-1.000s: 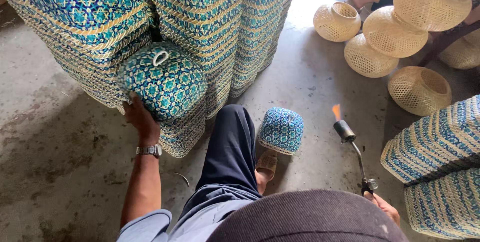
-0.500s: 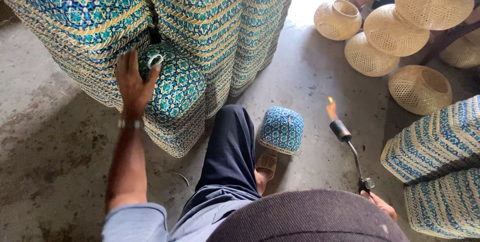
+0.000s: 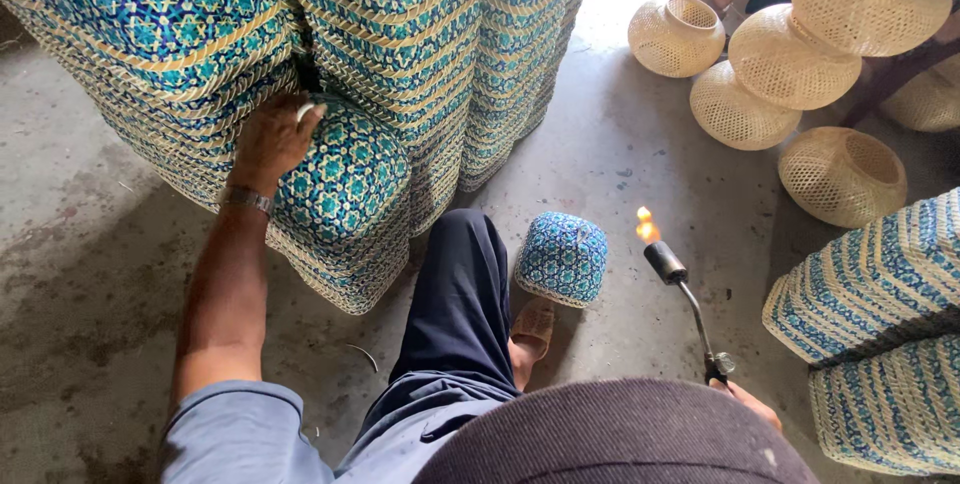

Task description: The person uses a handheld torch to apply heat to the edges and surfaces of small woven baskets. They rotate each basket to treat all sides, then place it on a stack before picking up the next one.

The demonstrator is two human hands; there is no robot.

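Bare grey concrete floor point(image 3: 90, 274) spreads under tall stacks of blue-and-teal woven baskets point(image 3: 400, 34) with straw-coloured rims. At the foot of those stacks a shorter stack is topped by one patterned basket point(image 3: 345, 184), and the left hand point(image 3: 268, 142) lies on its upper left edge, fingers curled around a small pale loop at the rim, so the hand is closed on that edge. The basket sits straight ahead of the left arm, well away from the right side. The right hand point(image 3: 748, 402) is mostly hidden behind the dark cap; it grips the base of a gas torch point(image 3: 688, 304) whose long wand points up and left, a small flame at its tip. A small blue woven lid point(image 3: 562, 259) lies on the floor just left of the flame, beside the foot. Pale round wicker lampshades point(image 3: 785, 54) cluster at upper right.
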